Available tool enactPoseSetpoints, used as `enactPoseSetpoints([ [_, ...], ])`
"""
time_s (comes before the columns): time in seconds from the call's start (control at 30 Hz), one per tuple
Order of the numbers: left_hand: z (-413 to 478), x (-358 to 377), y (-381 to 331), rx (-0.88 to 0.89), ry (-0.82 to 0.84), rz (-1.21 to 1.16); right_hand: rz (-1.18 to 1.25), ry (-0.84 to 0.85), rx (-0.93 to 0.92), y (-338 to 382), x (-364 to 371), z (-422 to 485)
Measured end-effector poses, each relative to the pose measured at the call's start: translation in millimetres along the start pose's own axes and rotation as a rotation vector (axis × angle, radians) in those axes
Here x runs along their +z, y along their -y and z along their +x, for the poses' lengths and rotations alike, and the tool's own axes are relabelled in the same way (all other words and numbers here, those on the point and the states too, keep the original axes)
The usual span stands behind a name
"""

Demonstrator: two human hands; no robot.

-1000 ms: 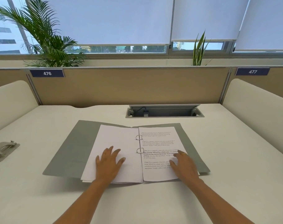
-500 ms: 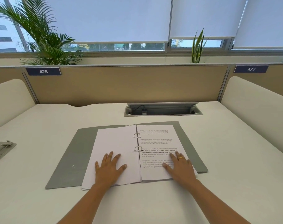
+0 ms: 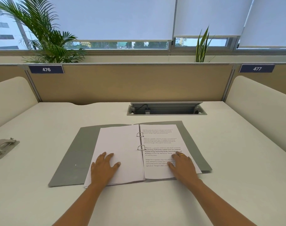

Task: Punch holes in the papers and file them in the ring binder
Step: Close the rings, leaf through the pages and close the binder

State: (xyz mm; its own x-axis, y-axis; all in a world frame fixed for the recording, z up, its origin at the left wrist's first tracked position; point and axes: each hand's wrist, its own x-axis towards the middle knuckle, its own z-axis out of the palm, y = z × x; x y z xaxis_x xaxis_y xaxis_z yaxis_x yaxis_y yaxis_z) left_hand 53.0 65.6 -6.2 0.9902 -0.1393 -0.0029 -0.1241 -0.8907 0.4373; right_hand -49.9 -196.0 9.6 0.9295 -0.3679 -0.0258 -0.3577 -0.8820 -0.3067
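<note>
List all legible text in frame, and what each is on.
"476": left blue plate on the partition.
"477": right blue plate on the partition.
"around strong community bonds": bold line on the printed page in the ring binder; other lines mostly too small.

— Is it bright enough?
— Yes. Soft daylight comes through the white blinds and the clear window strip below them, and the pale desk is evenly lit.
— Shadows?
— Faint ones. A thin dark line runs under the near edge of the ring binder.
— Sharpness?
— The bold print on the right page reads, but the small lines blur. The wide lens tilts the window frames outward and stretches the palm in the corner.
</note>
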Motion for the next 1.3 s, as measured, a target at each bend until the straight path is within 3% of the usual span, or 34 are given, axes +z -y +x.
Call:
enactPoseSetpoints([
  [0.23, 2.5, -10.8, 36.4, -0.083, -0.074, -0.181, 0.131, -0.039, -0.130, 43.5, -3.2, -2.3],
  [0.47, -1.9, -23.3, 72.4, -0.051, -0.138, -0.096, 0.129, -0.022, -0.350, 90.5, 0.5, -3.1],
  [0.73, -8.7, -29.3, 99.7, -0.016, -0.014, -0.013, 0.101, 0.123, -0.576, 139.1, 19.1, -12.6],
  [1.03, -13.4, -29.2, 99.6, -0.011, -0.030, 0.059, -0.029, 0.204, -0.645, 185.6, 42.2, -18.6],
  [1.3, -16.0, -26.7, 99.6, -0.008, -0.055, 0.039, -0.075, 0.156, -0.598, 207.1, 51.6, -20.7],
])
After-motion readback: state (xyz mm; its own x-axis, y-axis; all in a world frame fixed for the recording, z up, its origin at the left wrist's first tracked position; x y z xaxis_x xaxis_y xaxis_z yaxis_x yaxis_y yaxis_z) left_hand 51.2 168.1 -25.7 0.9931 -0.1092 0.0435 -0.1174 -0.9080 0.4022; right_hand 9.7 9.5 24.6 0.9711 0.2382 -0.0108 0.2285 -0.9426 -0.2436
